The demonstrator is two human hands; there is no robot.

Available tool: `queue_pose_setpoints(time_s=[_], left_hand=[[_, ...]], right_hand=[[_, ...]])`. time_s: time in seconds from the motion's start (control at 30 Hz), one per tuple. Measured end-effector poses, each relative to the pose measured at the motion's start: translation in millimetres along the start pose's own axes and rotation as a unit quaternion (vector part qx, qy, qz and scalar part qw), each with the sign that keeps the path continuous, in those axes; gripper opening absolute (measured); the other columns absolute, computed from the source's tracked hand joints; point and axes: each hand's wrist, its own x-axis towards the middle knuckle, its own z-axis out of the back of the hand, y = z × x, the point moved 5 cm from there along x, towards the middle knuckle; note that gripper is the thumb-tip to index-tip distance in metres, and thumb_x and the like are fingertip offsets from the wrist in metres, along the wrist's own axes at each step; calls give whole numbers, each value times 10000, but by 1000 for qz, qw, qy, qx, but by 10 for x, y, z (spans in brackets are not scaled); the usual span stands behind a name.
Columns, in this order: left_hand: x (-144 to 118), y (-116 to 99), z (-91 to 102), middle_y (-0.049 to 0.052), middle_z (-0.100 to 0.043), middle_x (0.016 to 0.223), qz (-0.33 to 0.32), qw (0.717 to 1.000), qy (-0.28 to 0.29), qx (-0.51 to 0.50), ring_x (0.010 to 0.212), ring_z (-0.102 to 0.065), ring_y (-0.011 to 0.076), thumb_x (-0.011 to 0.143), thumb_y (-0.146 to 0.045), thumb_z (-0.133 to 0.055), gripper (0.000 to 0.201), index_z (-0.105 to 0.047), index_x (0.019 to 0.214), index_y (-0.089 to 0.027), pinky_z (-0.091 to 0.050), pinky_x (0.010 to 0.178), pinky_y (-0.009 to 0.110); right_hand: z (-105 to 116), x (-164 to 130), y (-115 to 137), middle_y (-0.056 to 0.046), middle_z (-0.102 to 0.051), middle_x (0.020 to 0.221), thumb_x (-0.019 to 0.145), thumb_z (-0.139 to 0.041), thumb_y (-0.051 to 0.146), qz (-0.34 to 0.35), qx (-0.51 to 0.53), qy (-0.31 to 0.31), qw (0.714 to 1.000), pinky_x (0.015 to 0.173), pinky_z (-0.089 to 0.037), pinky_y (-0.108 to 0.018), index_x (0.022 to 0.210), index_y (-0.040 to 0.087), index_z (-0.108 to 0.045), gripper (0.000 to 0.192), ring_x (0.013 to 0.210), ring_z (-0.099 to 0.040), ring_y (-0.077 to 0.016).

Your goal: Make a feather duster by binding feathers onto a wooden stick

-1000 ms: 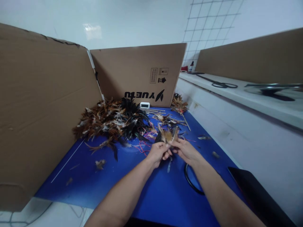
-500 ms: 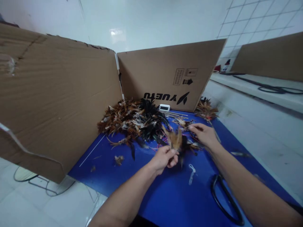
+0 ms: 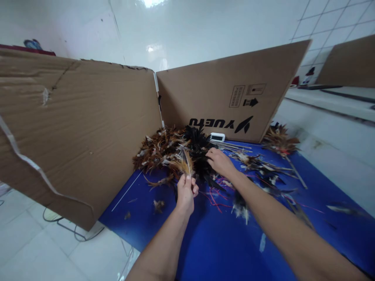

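My left hand [image 3: 185, 195] pinches the base of a small bunch of tan feathers [image 3: 184, 164], whose tips point up and away. One pale quill stands out in it. Over at the black feathers [image 3: 197, 142], my right hand [image 3: 220, 160] reaches in with curled fingers; whatever is between the fingertips is hidden. A large heap of brown feathers [image 3: 158, 146] lies left of the black ones, against the cardboard. Pink strings [image 3: 215, 201] trail over the blue tabletop [image 3: 216, 242] below the right hand.
Cardboard panels stand to the left [image 3: 102, 128] and at the back [image 3: 205, 93]. A white digital device [image 3: 217, 137] sits by thin sticks [image 3: 234, 146]. Loose feathers [image 3: 272, 168] lie to the right, near a feather duster [image 3: 281, 142]. A ledge [image 3: 331, 102] runs along the right wall.
My right hand has moved left from the loose feathers to the black ones. My left hand, still pinching the tan feathers, has shifted left. The view has turned a little.
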Motion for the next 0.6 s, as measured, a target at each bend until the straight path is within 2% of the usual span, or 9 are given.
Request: queue_pose_setpoints(time_s=[0.07, 0.13, 0.17, 0.23, 0.3, 0.33, 0.4, 0.5, 0.6], left_hand=[[13, -5, -3, -74, -415, 629, -2, 1000, 4, -1, 390, -327, -4, 751, -446, -603, 360, -372, 709, -173, -162, 368, 141], [25, 2, -9, -69, -418, 634, -2, 1000, 4, 6, 394, -334, -4, 754, -431, -601, 345, -384, 701, -168, -171, 367, 138], [30, 11, -11, -65, -425, 639, -3, 1000, 2, 14, 397, -343, -3, 755, -423, -598, 333, -396, 702, -164, -177, 364, 136], [32, 39, -16, -43, -471, 674, -2, 999, -5, 38, 405, -384, 5, 760, -419, -583, 306, -432, 728, -155, -193, 352, 133], [20, 80, -23, -1, -543, 750, 0, 997, -9, 79, 405, -438, 20, 770, -434, -554, 301, -456, 770, -150, -218, 329, 139], [8, 103, -27, 17, -570, 781, 1, 995, -9, 102, 396, -457, 30, 775, -448, -538, 307, -456, 784, -152, -233, 316, 146], [-24, 150, -37, 18, -591, 750, 7, 989, -4, 147, 361, -467, 49, 783, -480, -512, 322, -438, 794, -166, -260, 296, 161], [-94, 199, -65, -27, -554, 610, 15, 982, 17, 187, 334, -461, 69, 785, -522, -493, 346, -430, 807, -183, -280, 289, 165], [-179, 209, -116, -34, -512, 531, 15, 977, 52, 207, 334, -421, 61, 796, -541, -467, 370, -453, 747, -174, -276, 295, 163]], right_hand=[[127, -51, -82, -59, -573, 854, 777, -533, 239, -52, 60, -35, 996, 742, -401, -295, 739, 180, -638, 126, 808, -517, -183], [221, -153, -110, -13, -531, 682, 743, -574, 351, -130, 169, -41, 976, 629, -386, -275, 615, 184, -580, 211, 652, -497, -151], [234, -222, -91, 11, -493, 597, 722, -590, 409, -174, 233, -26, 956, 572, -364, -267, 573, 186, -541, 272, 571, -463, -131], [200, -383, 22, 49, -429, 485, 675, -620, 501, -254, 368, 24, 894, 492, -318, -251, 548, 190, -486, 361, 459, -395, -98], [145, -540, 195, 52, -458, 473, 615, -669, 530, -293, 461, 58, 836, 463, -311, -240, 559, 186, -481, 396, 427, -399, -84], [117, -608, 275, 46, -487, 488, 587, -693, 524, -301, 487, 65, 817, 458, -317, -236, 566, 180, -490, 400, 427, -415, -82], [59, -724, 391, 33, -529, 519, 552, -727, 500, -307, 511, 65, 800, 447, -321, -229, 584, 169, -515, 394, 429, -427, -77], [-33, -853, 466, 29, -535, 510, 537, -740, 484, -321, 523, 52, 788, 443, -333, -233, 594, 161, -532, 388, 430, -425, -80], [-64, -935, 492, 13, -552, 525, 517, -752, 467, -339, 526, 25, 780, 477, -371, -244, 594, 153, -553, 380, 485, -480, -106]])
